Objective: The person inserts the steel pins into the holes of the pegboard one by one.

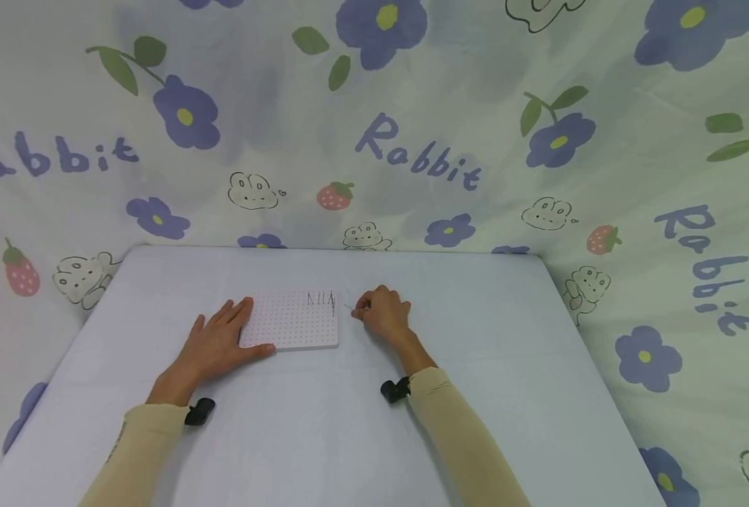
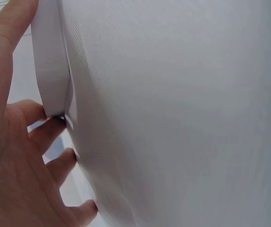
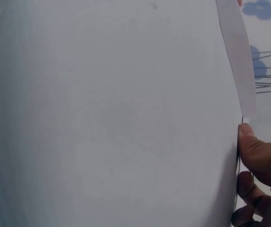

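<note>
A white board [image 1: 288,324] with a grid of small holes lies flat on the table. Several thin dark pins [image 1: 322,298] stand up from its far right part; in the right wrist view these pins [image 3: 270,75] stick out from the board's face. My left hand [image 1: 222,343] rests at the board's left side, fingers spread, thumb along the front edge. In the left wrist view, fingertips touch the board's side [image 2: 50,61]. Just right of the board, my right hand [image 1: 383,313] pinches a thin pin [image 1: 347,306] between thumb and fingers, its tip pointing towards the board.
A white cloth covers the table [image 1: 298,429]. Behind and beside it hangs a curtain [image 1: 298,148] printed with flowers, rabbits and strawberries. A small black camera [image 1: 200,411] sits at the left wrist, and another black camera [image 1: 394,390] at the right wrist.
</note>
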### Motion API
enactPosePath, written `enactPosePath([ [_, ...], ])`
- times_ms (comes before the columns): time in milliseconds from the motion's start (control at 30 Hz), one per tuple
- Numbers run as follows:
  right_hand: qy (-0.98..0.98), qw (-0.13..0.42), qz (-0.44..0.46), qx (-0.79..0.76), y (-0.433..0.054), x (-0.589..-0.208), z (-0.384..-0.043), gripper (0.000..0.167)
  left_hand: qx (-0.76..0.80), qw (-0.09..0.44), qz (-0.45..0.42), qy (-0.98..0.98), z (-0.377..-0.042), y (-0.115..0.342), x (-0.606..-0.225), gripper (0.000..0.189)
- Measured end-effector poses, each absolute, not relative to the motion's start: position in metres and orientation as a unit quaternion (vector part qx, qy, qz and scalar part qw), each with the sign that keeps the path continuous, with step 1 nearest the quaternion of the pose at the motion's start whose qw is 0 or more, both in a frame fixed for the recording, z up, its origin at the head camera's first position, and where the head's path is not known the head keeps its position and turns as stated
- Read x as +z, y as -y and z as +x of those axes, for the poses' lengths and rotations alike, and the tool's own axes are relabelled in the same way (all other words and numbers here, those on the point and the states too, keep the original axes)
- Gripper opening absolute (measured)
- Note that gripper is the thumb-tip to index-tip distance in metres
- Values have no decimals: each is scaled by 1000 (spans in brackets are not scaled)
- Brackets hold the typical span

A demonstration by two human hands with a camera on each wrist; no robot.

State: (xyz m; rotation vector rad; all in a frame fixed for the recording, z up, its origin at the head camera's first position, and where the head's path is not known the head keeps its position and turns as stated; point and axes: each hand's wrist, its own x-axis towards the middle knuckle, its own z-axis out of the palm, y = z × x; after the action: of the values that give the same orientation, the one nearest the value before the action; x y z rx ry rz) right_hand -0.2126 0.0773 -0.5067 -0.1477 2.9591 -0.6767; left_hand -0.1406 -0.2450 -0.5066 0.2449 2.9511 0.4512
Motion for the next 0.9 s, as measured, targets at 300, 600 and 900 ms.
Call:
enactPosePath([
  [300,-974,51,-64,-211,-76,-507,-211,17,150,75,81,-983,-139,244,-503,125],
  [600,-976,57,-79,-194,-76,-507,-209,15,150,74,80,-983,-139,243,-502,123],
  [900,-970,60,-83,-222,-79,-506,-207,12,152,74,83,-982,-140,244,-502,124],
])
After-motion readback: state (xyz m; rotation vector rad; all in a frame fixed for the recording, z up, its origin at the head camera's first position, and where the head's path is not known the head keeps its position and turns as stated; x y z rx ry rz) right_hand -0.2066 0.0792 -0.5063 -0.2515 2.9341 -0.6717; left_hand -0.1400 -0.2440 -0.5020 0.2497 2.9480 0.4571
